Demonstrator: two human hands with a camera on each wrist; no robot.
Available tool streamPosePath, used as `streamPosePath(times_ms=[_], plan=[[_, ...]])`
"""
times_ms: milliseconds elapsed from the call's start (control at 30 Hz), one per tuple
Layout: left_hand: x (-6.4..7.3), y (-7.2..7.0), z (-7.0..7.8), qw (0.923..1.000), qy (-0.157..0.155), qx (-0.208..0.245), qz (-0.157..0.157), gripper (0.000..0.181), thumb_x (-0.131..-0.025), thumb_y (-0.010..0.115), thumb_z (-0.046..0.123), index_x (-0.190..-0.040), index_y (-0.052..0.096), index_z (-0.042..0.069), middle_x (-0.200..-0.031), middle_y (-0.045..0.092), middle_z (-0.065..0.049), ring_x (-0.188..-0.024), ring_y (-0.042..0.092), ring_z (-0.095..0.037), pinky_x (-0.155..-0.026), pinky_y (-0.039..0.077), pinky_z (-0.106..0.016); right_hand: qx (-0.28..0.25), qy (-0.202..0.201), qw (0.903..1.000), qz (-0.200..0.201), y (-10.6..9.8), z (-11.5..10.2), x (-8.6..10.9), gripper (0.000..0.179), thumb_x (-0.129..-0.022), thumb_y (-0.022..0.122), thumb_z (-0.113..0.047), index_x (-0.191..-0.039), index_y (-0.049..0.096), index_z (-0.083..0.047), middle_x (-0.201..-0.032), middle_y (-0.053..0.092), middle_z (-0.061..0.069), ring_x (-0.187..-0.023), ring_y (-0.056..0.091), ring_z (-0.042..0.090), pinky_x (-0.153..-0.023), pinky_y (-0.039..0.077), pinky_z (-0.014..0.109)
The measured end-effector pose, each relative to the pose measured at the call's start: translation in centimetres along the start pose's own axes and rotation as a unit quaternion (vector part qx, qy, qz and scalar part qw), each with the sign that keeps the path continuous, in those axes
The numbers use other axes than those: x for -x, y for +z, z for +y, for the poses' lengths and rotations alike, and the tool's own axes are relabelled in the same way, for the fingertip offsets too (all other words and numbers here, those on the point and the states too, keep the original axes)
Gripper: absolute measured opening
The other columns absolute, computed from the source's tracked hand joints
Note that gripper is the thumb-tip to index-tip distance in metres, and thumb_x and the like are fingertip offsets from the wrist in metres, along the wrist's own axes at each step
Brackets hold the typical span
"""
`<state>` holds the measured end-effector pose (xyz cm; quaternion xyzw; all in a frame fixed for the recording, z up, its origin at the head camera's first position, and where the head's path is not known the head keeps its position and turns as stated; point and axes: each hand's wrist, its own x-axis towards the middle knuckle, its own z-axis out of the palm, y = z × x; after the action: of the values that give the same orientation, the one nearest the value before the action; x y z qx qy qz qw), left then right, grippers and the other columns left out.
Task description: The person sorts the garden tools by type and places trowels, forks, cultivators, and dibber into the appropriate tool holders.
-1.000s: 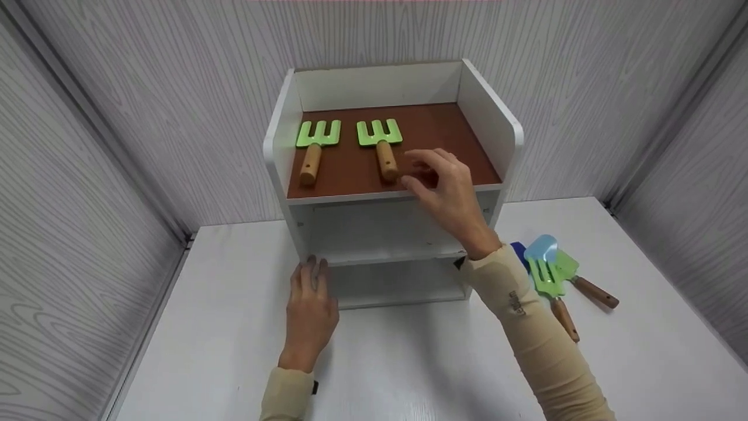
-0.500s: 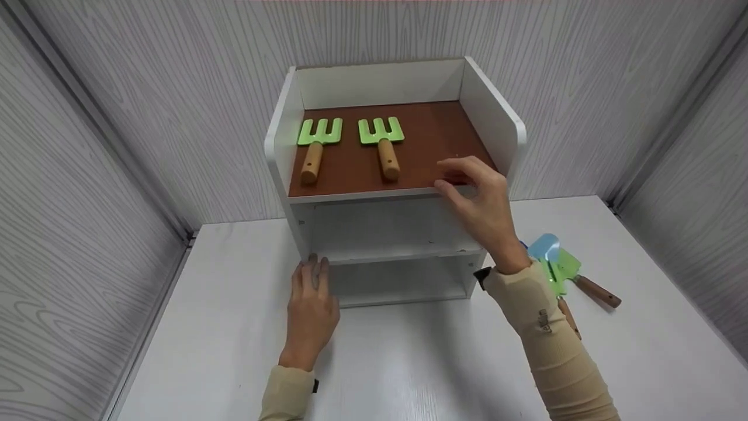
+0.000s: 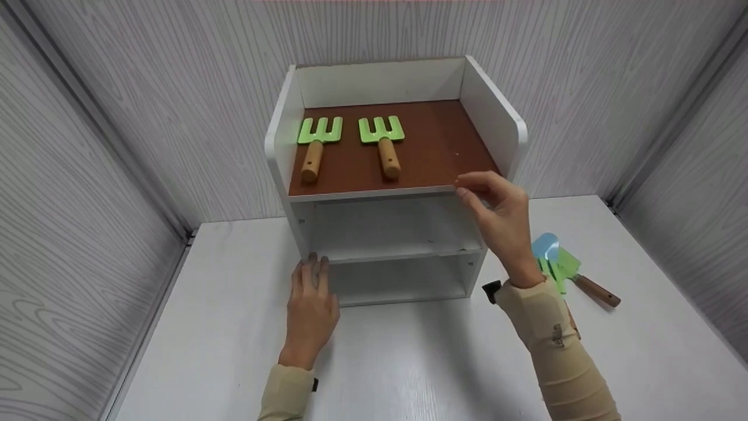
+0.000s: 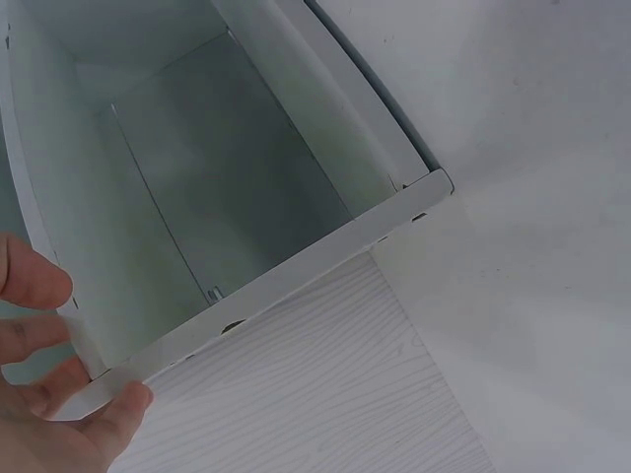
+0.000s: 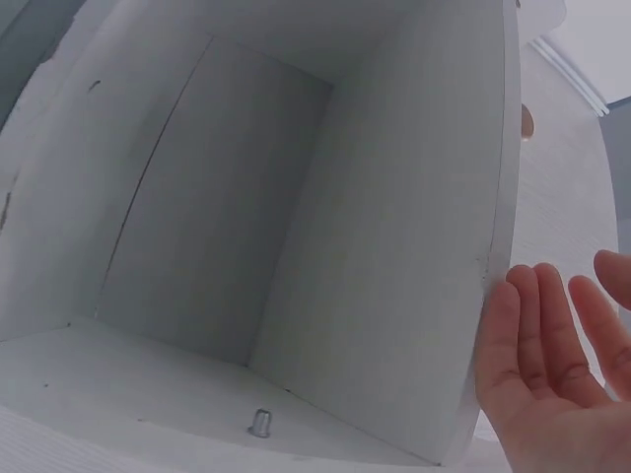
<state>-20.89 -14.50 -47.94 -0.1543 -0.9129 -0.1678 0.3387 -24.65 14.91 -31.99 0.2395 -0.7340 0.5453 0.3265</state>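
A small white shelf unit with a brown top stands on a white table. Two hand forks with green tines and wooden handles lie on the brown top: one fork at the left, another fork near the middle. My left hand grips the front edge of the unit's left side panel, thumb on one side and fingers on the other in the left wrist view. My right hand, fingers loosely curved and holding nothing, is at the top's front edge near the right side; its fingertips show right beside the board.
To the right on the table lie more garden tools in a loose pile: a light blue trowel, a green-tined fork partly behind my right forearm, and a green flat-headed tool with a wooden handle. Grey wood-grain walls enclose the table.
My right hand has moved right and toward me, from beside the middle fork's handle to the top's right front edge. The left hand and both forks stay put.
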Motion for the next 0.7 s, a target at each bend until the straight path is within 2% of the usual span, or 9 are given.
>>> streamPosePath(times_ms=[133, 267, 467, 700], plan=[[-0.1, 0.0, -0.1, 1.0000, 0.002, -0.001, 0.003, 0.061, -0.082, 0.072, -0.006, -0.139, 0.049, -0.014, -0.138, 0.045, -0.033, -0.125, 0.046, -0.051, -0.094, 0.053, -0.049, -0.026, 0.056, 0.9979, -0.023, -0.8, 0.1, 0.5, 0.013, -0.092, 0.065, 0.009, -0.104, 0.070, 0.011, -0.102, 0.070, 0.018, -0.089, 0.067, 0.009, -0.084, 0.054, 0.023], [-0.2, 0.1, -0.1, 1.0000, 0.003, 0.002, 0.006, 0.060, -0.083, 0.070, -0.006, -0.138, 0.050, -0.015, -0.138, 0.045, -0.033, -0.125, 0.046, -0.051, -0.094, 0.053, -0.050, -0.068, 0.127, 0.9875, -0.063, -1.8, 0.4, 0.9, 0.018, -0.094, 0.063, 0.007, -0.110, 0.067, 0.014, -0.104, 0.068, 0.018, -0.090, 0.069, 0.016, -0.081, 0.058, 0.025], [-0.2, 0.1, -0.1, 1.0000, 0.003, 0.002, -0.003, 0.057, -0.084, 0.067, -0.005, -0.137, 0.050, -0.015, -0.139, 0.045, -0.034, -0.126, 0.045, -0.052, -0.097, 0.051, -0.051, -0.113, 0.229, 0.9555, -0.148, -3.2, 1.0, 1.2, 0.030, -0.100, 0.054, 0.002, -0.126, 0.058, 0.016, -0.120, 0.062, 0.029, -0.101, 0.071, 0.021, -0.082, 0.059, 0.033], [-0.1, 0.1, 0.0, 1.0000, -0.002, -0.002, -0.004, 0.061, -0.082, 0.071, -0.005, -0.138, 0.050, -0.014, -0.139, 0.045, -0.032, -0.126, 0.046, -0.050, -0.098, 0.050, -0.051, -0.129, 0.290, 0.9204, -0.228, -4.6, 2.1, 1.5, 0.041, -0.106, 0.050, -0.011, -0.137, 0.050, 0.015, -0.135, 0.055, 0.032, -0.112, 0.068, 0.029, -0.085, 0.058, 0.041]])
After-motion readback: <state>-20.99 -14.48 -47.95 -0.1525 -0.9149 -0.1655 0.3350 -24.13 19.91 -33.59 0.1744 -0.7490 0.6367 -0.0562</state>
